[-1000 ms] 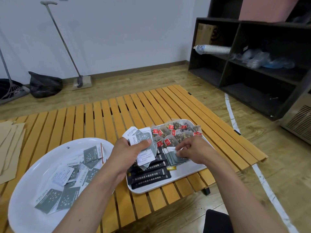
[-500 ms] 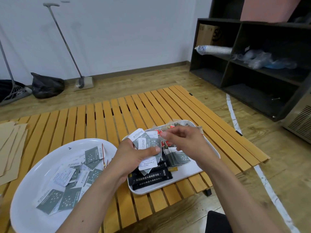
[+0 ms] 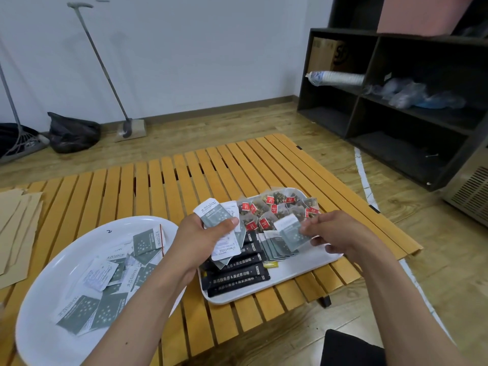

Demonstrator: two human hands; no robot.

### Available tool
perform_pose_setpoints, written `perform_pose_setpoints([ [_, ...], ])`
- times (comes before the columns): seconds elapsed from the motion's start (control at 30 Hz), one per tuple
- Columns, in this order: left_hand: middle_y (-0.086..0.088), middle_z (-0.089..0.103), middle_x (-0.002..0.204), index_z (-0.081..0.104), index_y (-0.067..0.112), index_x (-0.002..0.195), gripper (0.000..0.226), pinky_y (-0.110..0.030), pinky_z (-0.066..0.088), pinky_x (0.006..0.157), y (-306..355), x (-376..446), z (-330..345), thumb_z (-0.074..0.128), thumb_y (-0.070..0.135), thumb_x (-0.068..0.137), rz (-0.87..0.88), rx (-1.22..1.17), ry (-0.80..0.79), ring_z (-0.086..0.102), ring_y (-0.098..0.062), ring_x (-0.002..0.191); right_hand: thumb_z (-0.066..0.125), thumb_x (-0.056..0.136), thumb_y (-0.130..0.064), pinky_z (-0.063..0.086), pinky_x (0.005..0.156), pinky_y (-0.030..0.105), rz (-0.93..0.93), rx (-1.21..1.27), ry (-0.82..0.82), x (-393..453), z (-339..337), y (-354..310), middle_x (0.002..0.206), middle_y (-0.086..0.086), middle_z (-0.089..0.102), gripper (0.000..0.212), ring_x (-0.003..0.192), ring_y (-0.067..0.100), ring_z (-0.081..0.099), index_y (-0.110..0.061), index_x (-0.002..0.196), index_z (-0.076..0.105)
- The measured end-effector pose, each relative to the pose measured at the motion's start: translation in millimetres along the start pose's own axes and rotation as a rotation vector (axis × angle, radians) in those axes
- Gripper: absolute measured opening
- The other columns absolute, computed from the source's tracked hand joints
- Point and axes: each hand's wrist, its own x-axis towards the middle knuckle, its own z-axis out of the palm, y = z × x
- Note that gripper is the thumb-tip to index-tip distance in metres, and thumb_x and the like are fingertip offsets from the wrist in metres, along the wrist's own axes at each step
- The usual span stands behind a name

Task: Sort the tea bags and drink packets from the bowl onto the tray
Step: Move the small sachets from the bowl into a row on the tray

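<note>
Grey-green paper drink packets (image 3: 79, 313) lay scattered in the big white oval bowl (image 3: 39, 326) on my left, on the slatted orange wooden table (image 3: 163, 180). The white rectangular tray (image 3: 303, 268) held black stick sachets (image 3: 237, 276) and red-tagged mesh tea bags (image 3: 274, 207). My left hand (image 3: 200, 239) gripped a fan of packets (image 3: 219, 220) — my right hand (image 3: 335, 233) pinched a single packet (image 3: 290, 232) over the tray.

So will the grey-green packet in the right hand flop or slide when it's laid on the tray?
Grey-green packet stands flat from a pinch at one edge, so probably fairly stiff and light. Its glossy face may slide on the neighbouring packet row.
</note>
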Motion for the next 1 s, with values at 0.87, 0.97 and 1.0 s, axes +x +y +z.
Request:
perform_pose_setpoints([
  [0.87,0.002,0.082,0.094,0.073,0.017,0.110,0.030,-0.021,0.056,0.063,-1.0,-2.8,4.6,0.082,0.029,0.084,-0.018,0.043,-0.027,0.078,-0.012,0.083,0.084,0.074,-0.049,0.056,0.073,0.031,0.008,-0.484,0.170,27.2,33.6,1.2,0.084,0.000,0.072,0.037,0.079,0.019,0.068,-0.015,0.084,0.073],
  [0.97,0.001,0.082,0.094,0.073,0.016,0.108,0.027,-0.025,0.057,0.069,0.3,-2.7,2.9,0.081,0.027,0.085,-0.019,0.058,-0.048,0.078,-0.015,0.085,0.084,0.080,-0.039,0.054,0.072,0.030,-0.076,-0.493,0.163,20.6,31.3,-1.9,0.089,-0.007,0.068,0.018,0.085,0.017,0.066,-0.027,0.074,0.072],
  [1.0,0.000,0.082,0.094,0.073,0.015,0.109,0.026,-0.029,0.059,0.072,0.5,-1.9,2.2,0.081,0.025,0.086,-0.030,0.062,-0.055,0.078,-0.017,0.086,0.083,0.081,-0.036,0.053,0.071,0.030,-0.089,-0.507,0.137,18.0,32.0,-2.8,0.092,-0.007,0.066,0.017,0.088,0.016,0.065,-0.029,0.072,0.070],
])
